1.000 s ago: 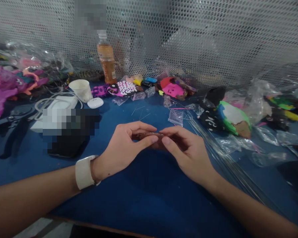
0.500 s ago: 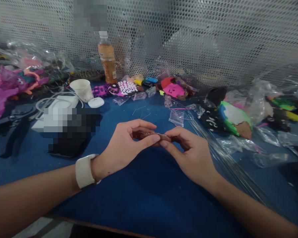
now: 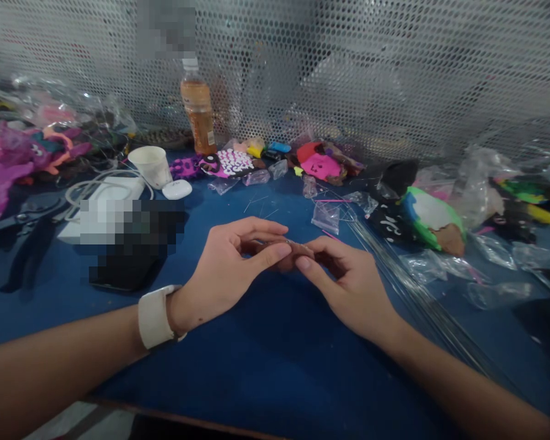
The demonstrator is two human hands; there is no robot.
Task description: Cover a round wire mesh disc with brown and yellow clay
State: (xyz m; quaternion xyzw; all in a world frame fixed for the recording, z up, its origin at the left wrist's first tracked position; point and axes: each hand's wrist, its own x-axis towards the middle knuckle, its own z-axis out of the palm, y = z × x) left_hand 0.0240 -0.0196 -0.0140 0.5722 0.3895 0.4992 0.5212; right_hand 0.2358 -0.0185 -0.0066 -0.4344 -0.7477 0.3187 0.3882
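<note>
Between the fingertips of both hands is a small brown piece that looks like modelling clay, held a little above the blue table. My left hand is closed on its left side, thumb on the near face and fingers curled behind. My right hand pinches the right end between thumb and index finger. The fingers cover much of the piece, so its full shape is hidden. A pale watch band is round my left wrist.
Thin wires run along the right. Behind stand a drink bottle and a paper cup; a black phone-like slab and pliers lie left. Colourful clay figures and plastic wrappers line the mesh panel.
The brown piece has turned slightly in my fingers, and more of its near face shows below my left thumb. Both hands have shifted only a little.
</note>
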